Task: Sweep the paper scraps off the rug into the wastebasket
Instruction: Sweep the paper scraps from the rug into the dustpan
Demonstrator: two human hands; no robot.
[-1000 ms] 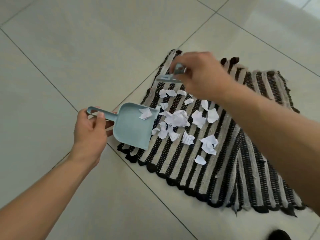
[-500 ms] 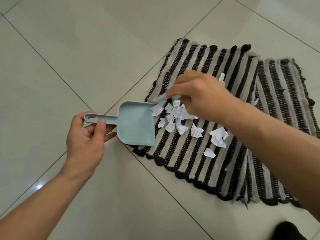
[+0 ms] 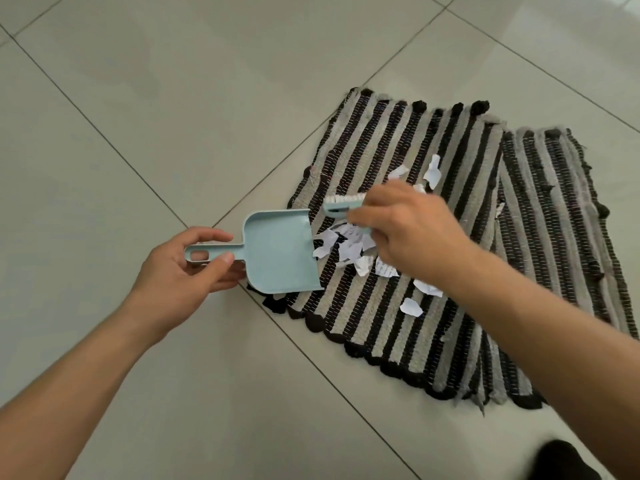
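Observation:
A black-and-beige striped rug (image 3: 460, 237) lies on the tiled floor. My left hand (image 3: 180, 271) grips the handle of a pale blue dustpan (image 3: 277, 251), whose open lip rests on the rug's left edge. My right hand (image 3: 408, 230) holds a small blue brush (image 3: 343, 206) with white bristles just above the pan's lip. White paper scraps (image 3: 349, 247) are bunched on the rug right at the lip; the pan itself looks bare. More scraps lie apart: two behind my right hand (image 3: 433, 171) and one nearer me (image 3: 410, 306). No wastebasket is in view.
Pale floor tiles (image 3: 173, 116) with dark grout lines surround the rug. A second layer of the rug (image 3: 561, 216) overlaps on the right. A dark object (image 3: 568, 462) pokes in at the bottom right corner.
My right hand has drawn the brush down the rug toward the pan, bunching the spread scraps at its lip. The scrap seen in the pan a second ago is gone from it.

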